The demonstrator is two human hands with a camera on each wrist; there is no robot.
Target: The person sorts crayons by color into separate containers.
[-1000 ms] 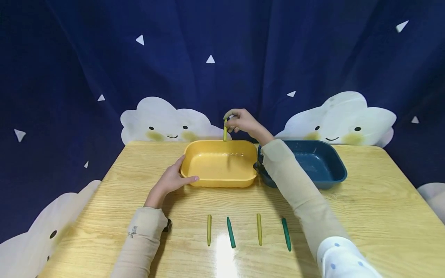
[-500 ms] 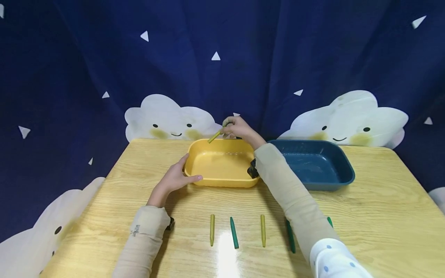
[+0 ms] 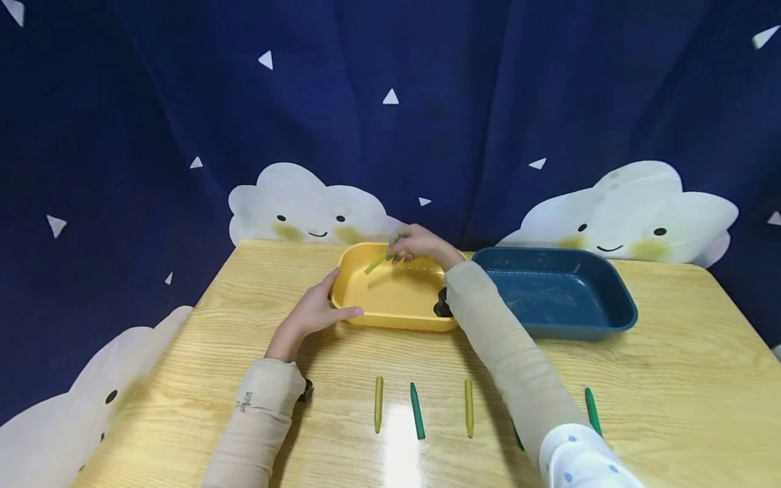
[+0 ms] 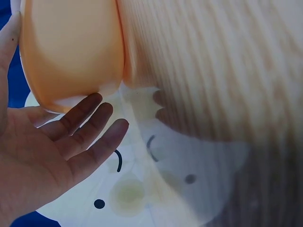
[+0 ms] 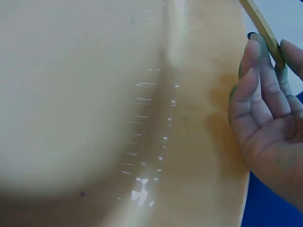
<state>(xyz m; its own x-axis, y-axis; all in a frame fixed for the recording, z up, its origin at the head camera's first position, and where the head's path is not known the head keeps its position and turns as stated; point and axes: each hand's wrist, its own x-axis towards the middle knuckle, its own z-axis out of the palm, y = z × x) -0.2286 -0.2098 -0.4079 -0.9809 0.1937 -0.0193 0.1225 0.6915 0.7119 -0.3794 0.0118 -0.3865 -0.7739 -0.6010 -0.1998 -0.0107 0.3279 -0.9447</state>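
My right hand point(image 3: 421, 242) pinches a yellow crayon point(image 3: 375, 264) over the back part of a yellow plastic tub point(image 3: 390, 293). In the right wrist view the crayon point(image 5: 261, 26) sticks out tilted between thumb and fingers, beside the tub's wall. My left hand point(image 3: 317, 305) rests against the tub's left end, its thumb at the front rim. The left wrist view shows fingers point(image 4: 94, 123) fairly straight, touching the tub's outside. On the table in front lie a yellow crayon point(image 3: 379, 405), a dark green one point(image 3: 417, 411) and another yellow one point(image 3: 469, 408).
A dark blue tub point(image 3: 555, 295) stands to the right of the yellow one. Under my right sleeve point(image 3: 512, 359) a dark green crayon is mostly hidden, and a green crayon point(image 3: 592, 410) lies right of it. A blue cloud-patterned curtain point(image 3: 366, 135) hangs behind the table.
My right hand has come down toward the yellow tub, and the crayon has gone from upright to slanted. My left hand stays at the tub's end. The head view has shifted slightly.
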